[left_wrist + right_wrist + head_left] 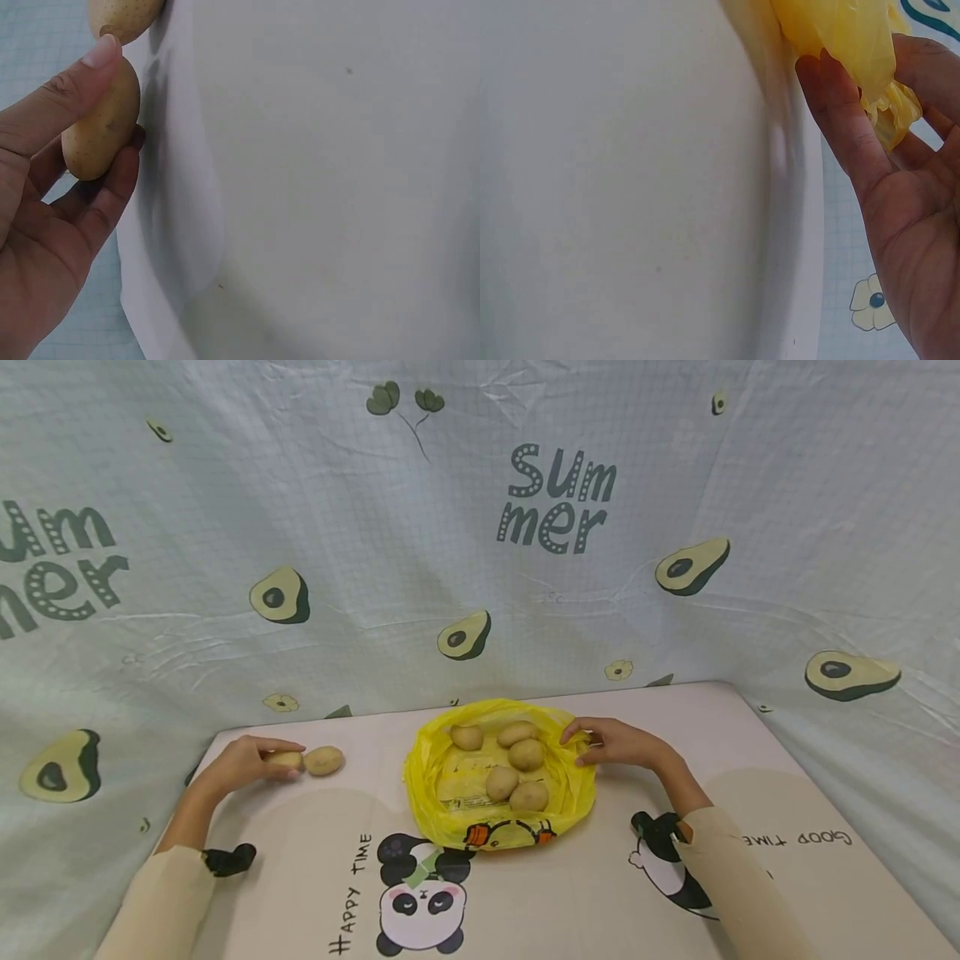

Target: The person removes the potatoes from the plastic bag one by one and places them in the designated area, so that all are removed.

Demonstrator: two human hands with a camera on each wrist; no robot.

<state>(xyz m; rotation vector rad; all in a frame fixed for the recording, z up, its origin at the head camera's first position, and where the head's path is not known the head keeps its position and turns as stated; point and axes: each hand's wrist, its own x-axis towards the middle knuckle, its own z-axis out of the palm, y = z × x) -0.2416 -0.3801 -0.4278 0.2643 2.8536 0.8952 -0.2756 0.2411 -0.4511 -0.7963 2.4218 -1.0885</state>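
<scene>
My left hand (250,763) grips a potato (105,124) at the table's left side, thumb on one side and fingers on the other. Right beside it lies a second potato (324,761), whose end meets the held one in the left wrist view. A yellow plastic bag (425,777) sits mouth up at the middle of the table, its rim spread wide. Inside it are several potatoes (528,754). At the bag's right rim, my right hand (617,742) pinches the thin plastic (859,45) between thumb and fingers.
The pale table cover (300,860) carries printed pandas (422,914) and lettering. Behind the table's back edge hangs a light curtain (360,527) printed with avocados and words. Black bands (228,860) are on both wrists, at the sleeve ends.
</scene>
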